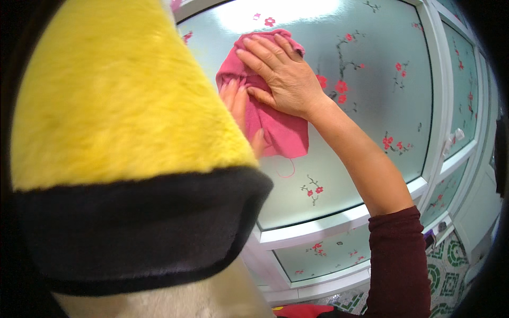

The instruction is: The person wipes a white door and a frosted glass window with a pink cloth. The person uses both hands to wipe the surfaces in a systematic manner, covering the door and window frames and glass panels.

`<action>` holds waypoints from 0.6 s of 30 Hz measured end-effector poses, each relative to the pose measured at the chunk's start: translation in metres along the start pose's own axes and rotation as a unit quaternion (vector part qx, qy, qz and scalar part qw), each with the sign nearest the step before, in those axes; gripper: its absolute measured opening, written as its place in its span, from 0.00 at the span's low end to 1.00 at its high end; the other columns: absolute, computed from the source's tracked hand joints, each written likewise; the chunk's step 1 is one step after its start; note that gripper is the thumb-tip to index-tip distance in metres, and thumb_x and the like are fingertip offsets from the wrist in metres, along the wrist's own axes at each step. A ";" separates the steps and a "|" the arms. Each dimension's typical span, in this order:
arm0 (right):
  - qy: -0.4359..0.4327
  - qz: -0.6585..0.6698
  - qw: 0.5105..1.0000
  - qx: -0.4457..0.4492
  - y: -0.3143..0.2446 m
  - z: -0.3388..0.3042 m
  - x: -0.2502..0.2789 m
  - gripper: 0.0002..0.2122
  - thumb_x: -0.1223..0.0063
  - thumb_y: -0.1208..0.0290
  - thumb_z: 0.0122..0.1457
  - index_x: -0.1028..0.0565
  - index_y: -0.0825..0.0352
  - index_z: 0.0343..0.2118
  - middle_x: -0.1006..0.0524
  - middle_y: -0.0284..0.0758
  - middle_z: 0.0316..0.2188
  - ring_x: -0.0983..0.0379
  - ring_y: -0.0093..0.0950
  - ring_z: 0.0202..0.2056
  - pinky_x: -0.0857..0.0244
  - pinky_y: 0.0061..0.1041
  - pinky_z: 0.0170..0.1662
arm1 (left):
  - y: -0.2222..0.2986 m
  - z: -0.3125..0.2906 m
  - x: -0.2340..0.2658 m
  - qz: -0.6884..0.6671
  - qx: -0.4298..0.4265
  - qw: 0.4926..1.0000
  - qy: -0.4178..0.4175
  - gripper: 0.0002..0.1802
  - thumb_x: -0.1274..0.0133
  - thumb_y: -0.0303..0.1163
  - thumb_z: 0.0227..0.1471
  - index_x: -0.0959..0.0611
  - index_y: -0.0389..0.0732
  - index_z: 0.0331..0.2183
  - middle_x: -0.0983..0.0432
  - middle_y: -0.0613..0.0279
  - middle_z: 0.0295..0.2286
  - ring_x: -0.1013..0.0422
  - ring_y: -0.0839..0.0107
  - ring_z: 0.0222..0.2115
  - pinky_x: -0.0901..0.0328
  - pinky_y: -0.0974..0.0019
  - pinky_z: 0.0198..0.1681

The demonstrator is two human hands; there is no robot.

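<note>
A pink cloth [283,130] lies spread and wrinkled against a frosted glass panel [382,106] printed with red blossoms. My right hand [289,79] rests flat on its upper part, with fingers stretched and spread, pressing it to the glass. On the cloth's left side, the extended fingers of my left hand [236,103] touch the fabric. The rest of that hand and its forearm are hidden behind a fuzzy yellow thing [116,100] with a black border [138,228], close to the camera. A loose pink thread [289,172] hangs below the cloth.
White frame bars [318,229] edge the glass, and a lower blossom-printed panel [323,259] sits beneath. Further framed panels [460,79] continue at right, with a white fitting [454,139] on the frame. Green-and-white patterned floor [448,275] shows at lower right.
</note>
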State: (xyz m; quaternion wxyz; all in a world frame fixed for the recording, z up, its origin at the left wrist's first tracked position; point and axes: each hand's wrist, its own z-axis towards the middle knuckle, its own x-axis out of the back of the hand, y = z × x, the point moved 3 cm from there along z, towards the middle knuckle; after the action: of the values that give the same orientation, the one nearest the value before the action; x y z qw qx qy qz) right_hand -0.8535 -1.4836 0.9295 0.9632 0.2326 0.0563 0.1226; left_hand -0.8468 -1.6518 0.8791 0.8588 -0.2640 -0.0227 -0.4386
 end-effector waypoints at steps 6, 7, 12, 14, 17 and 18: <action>-0.001 -0.105 0.989 -0.107 0.040 -0.063 0.052 0.34 0.45 0.53 0.52 0.40 0.57 0.61 0.41 0.35 0.62 0.47 0.35 0.63 0.58 0.41 0.67 | 0.065 -0.069 0.036 -0.576 0.185 0.790 -0.099 0.26 0.62 0.35 0.62 0.37 0.29 0.57 0.37 0.42 0.54 0.39 0.51 0.56 0.50 0.52 0.63; 0.021 -0.075 0.989 -0.129 0.032 -0.070 0.047 0.34 0.45 0.53 0.52 0.41 0.57 0.62 0.41 0.35 0.62 0.48 0.35 0.63 0.60 0.42 0.67 | 0.085 -0.069 0.077 -0.617 0.202 0.752 -0.112 0.27 0.65 0.39 0.63 0.37 0.29 0.56 0.34 0.42 0.53 0.38 0.50 0.56 0.49 0.49 0.62; 0.021 -0.201 0.958 -0.205 0.099 -0.140 0.096 0.35 0.47 0.56 0.53 0.43 0.59 0.63 0.43 0.36 0.63 0.49 0.35 0.64 0.60 0.42 0.67 | 0.107 -0.042 0.110 -0.806 0.120 0.543 -0.202 0.24 0.62 0.40 0.62 0.33 0.30 0.50 0.26 0.48 0.41 0.31 0.53 0.43 0.40 0.52 0.49; 0.044 -0.241 0.940 -0.235 0.142 -0.172 0.120 0.34 0.49 0.59 0.55 0.46 0.59 0.64 0.44 0.36 0.64 0.49 0.35 0.64 0.60 0.41 0.67 | 0.096 -0.023 0.118 -0.832 0.055 0.497 -0.241 0.19 0.57 0.35 0.60 0.30 0.31 0.46 0.23 0.52 0.34 0.27 0.55 0.35 0.34 0.58 0.41; 0.094 -0.318 0.914 -0.234 0.233 -0.247 0.154 0.30 0.57 0.69 0.59 0.48 0.58 0.65 0.46 0.32 0.65 0.51 0.32 0.65 0.60 0.37 0.67 | 0.085 -0.026 0.130 -0.868 0.004 0.444 -0.224 0.16 0.51 0.28 0.58 0.29 0.30 0.46 0.19 0.54 0.27 0.23 0.57 0.27 0.29 0.64 0.34; -0.202 -0.308 0.857 -0.359 0.266 -0.258 0.191 0.30 0.59 0.71 0.59 0.49 0.57 0.66 0.47 0.29 0.66 0.52 0.30 0.66 0.61 0.37 0.67 | 0.086 -0.040 0.136 -0.880 0.024 0.439 -0.179 0.19 0.51 0.26 0.58 0.31 0.30 0.50 0.19 0.54 0.27 0.23 0.56 0.27 0.28 0.65 0.34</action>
State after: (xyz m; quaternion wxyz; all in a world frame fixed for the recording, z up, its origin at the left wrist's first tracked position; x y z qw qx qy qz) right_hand -0.7678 -1.0920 0.8138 0.9585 -0.1389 -0.1189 -0.2186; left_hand -0.7058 -1.7307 0.8439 -0.0068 -0.1533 -0.4066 -0.9006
